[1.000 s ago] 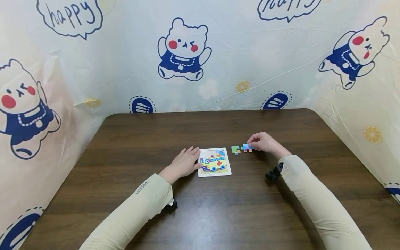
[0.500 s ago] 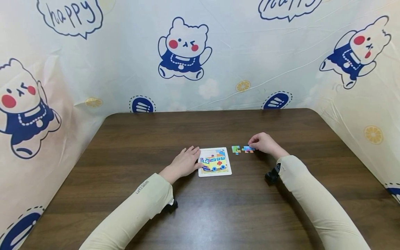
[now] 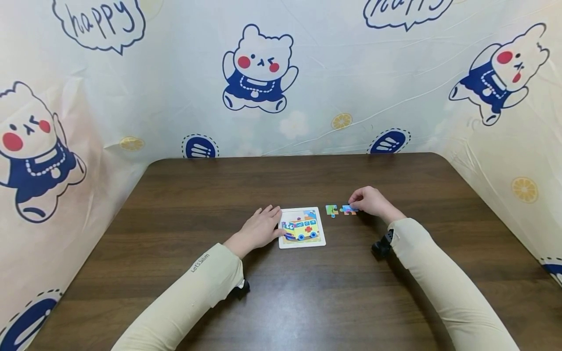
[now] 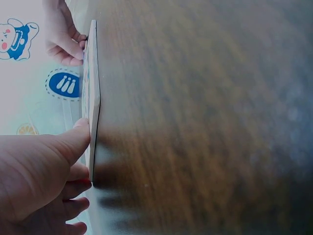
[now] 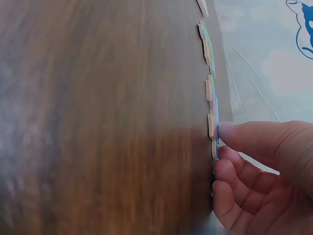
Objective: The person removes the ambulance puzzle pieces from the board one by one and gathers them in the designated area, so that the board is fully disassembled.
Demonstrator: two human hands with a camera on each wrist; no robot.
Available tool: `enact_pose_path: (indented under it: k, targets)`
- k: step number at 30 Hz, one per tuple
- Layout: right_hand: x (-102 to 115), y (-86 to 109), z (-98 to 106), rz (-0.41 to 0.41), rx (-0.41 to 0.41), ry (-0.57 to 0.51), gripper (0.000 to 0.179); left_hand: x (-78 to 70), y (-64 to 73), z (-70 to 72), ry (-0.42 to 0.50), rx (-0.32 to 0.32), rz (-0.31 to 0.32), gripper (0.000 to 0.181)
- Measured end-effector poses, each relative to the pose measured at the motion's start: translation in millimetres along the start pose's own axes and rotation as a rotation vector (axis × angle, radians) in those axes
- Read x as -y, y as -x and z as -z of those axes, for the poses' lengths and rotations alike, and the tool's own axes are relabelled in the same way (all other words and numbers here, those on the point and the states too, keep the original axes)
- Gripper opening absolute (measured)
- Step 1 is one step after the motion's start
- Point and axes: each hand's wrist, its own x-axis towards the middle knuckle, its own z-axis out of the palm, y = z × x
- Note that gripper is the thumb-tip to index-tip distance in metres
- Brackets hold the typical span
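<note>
Against the puzzle [image 3: 303, 228], left hand [image 3: 259, 226] rests extended; right hand [image 3: 371, 200] pinches a piece [image 3: 347, 209].

White board [image 3: 303, 245] picturing a yellow van [image 3: 300, 229] with a red cross and blue wheels. The green piece [image 3: 330, 209] sits by a blue, pink and orange piece [image 3: 348, 209]. Brown wood-grain table [image 3: 281, 302]; cream sleeves [image 3: 180, 297]. Pale blue and peach backdrop [image 3: 184, 87], printed with white, navy-clothed, red-cheeked bears [image 3: 252, 87].

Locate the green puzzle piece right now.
In the head view, the green puzzle piece lies between the white tray on its left and the blue-and-pink piece at the right hand.
</note>
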Motion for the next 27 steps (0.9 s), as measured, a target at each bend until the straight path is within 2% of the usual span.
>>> enact_pose_path:
  k: [12, 19, 27]
  targets:
    - [0, -1.9, -1, 0.007, -0.01, 0.013, 0.007, -0.3, -0.1, 0.9, 0.012, 0.007, 0.004, 0.061]
    - [2, 0.6, 1, 0.002, 0.003, -0.04, 0.01, -1.2, 0.2, 1.2, 0.01, 0.006, 0.003, 0.061]
    - [15, -1.1, 0, 0.076, -0.051, -0.022, 0.01, -1.3, -0.5, 0.6, 0.002, 0.015, 0.008, 0.062]
